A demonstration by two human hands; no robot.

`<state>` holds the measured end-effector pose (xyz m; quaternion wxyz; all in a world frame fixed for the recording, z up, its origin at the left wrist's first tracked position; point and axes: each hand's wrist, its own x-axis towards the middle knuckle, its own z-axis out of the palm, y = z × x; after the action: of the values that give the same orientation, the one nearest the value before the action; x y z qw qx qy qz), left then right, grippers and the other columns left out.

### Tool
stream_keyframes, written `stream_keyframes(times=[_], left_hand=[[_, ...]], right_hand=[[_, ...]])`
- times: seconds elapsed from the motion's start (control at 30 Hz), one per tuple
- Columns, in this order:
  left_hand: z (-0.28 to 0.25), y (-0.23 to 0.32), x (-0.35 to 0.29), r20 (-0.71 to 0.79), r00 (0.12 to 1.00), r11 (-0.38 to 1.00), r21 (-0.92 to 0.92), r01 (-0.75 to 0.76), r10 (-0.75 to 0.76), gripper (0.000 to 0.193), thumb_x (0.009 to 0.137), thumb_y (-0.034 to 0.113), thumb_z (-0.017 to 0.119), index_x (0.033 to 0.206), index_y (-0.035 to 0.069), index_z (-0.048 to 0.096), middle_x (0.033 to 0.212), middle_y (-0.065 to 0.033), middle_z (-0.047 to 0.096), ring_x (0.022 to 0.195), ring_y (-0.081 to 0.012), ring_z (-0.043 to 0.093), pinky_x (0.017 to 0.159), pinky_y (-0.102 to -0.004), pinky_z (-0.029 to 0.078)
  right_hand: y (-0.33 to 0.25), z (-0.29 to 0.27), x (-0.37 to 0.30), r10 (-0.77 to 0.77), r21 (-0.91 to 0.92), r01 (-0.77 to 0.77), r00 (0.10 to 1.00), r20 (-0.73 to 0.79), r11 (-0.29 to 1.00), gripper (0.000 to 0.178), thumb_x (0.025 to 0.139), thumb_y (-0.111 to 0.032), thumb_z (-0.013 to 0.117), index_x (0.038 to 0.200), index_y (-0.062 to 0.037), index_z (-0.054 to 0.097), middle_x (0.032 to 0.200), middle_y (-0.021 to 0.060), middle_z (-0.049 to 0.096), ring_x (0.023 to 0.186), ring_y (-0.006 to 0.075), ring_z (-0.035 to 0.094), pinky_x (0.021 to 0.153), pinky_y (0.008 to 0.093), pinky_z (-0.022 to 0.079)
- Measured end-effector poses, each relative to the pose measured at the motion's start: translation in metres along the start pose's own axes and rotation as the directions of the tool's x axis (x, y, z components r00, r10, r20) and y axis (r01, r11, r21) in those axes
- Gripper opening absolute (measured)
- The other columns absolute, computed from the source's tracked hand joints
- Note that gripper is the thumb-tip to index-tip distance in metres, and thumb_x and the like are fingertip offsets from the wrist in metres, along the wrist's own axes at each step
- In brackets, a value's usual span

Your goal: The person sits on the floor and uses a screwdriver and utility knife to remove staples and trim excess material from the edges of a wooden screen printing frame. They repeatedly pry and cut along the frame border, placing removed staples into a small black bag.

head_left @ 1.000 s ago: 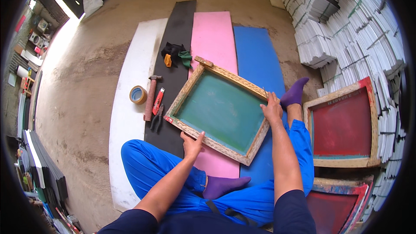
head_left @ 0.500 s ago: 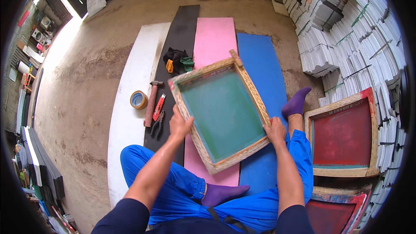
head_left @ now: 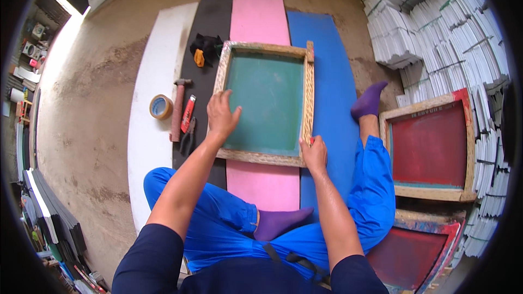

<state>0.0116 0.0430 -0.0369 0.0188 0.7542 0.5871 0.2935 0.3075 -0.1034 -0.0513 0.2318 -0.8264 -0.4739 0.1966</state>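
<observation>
A wooden screen-printing frame with green mesh lies over the black, pink and blue sheets in front of me. On its left bar, my left hand grips the wood, with the thumb apart over the mesh. At the lower right corner my right hand is closed around the right bar. A small red bit shows by its fingers; I cannot make out what it is. Left of the frame lie a utility knife with a red handle, dark pliers, a hammer and a tape roll.
Dark cloths with an orange piece lie beyond the tools. To my right stand a red-mesh screen frame, another red one nearer, and tall stacks of white sheets. My legs flank the sheets.
The screen frame has turned from a tilt to nearly straight and come down onto the sheets, covering part of the cloths. My left hand has shifted further over its left bar.
</observation>
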Motion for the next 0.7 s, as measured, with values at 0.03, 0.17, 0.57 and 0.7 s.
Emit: stream_keyframes(times=[0.03,0.17,0.57,0.7], left_hand=[[-0.009,0.018,-0.017,0.091,0.994,0.996,-0.079,-0.050,0.058,0.057,0.085,0.032,0.078,0.132,0.008,0.057,0.127,-0.0228,0.061,0.127,-0.0421,0.053,0.107,-0.0513,0.042],[-0.010,0.083,-0.096,0.280,0.902,0.901,-0.381,-0.209,0.328,0.051,0.081,0.035,0.082,0.122,0.010,0.067,0.127,-0.0166,0.061,0.126,-0.0380,0.053,0.108,-0.0494,0.041],[0.009,0.117,-0.133,0.351,0.891,0.894,-0.433,-0.119,0.288,0.042,0.082,0.026,0.080,0.120,0.010,0.070,0.112,-0.0092,0.066,0.109,-0.0292,0.059,0.099,-0.0436,0.045],[0.007,0.118,-0.134,0.351,0.896,0.899,-0.425,-0.108,0.273,0.040,0.082,0.025,0.080,0.118,0.010,0.071,0.111,-0.0096,0.067,0.110,-0.0293,0.059,0.099,-0.0437,0.045]], right_hand=[[0.000,-0.007,0.000,0.023,0.062,-0.027,0.998,0.064,0.998,0.040,0.092,-0.033,0.072,0.108,-0.0001,0.057,0.096,0.0247,0.067,0.094,0.0446,0.065,0.080,0.0518,0.050],[0.005,-0.066,-0.011,-0.088,0.103,0.062,0.960,0.266,0.993,0.024,0.100,-0.031,0.060,0.109,-0.0092,0.062,0.095,0.0187,0.070,0.095,0.0404,0.068,0.079,0.0494,0.050],[0.046,-0.077,-0.046,-0.380,-0.163,0.413,0.904,0.196,0.896,0.018,0.090,-0.031,0.071,0.087,-0.0130,0.073,0.083,0.0071,0.070,0.081,0.0301,0.067,0.070,0.0457,0.051],[0.046,-0.069,-0.046,-0.425,-0.215,0.449,0.892,0.151,0.867,0.017,0.087,-0.033,0.073,0.084,-0.0163,0.074,0.081,0.0034,0.068,0.079,0.0282,0.066,0.070,0.0446,0.051]])
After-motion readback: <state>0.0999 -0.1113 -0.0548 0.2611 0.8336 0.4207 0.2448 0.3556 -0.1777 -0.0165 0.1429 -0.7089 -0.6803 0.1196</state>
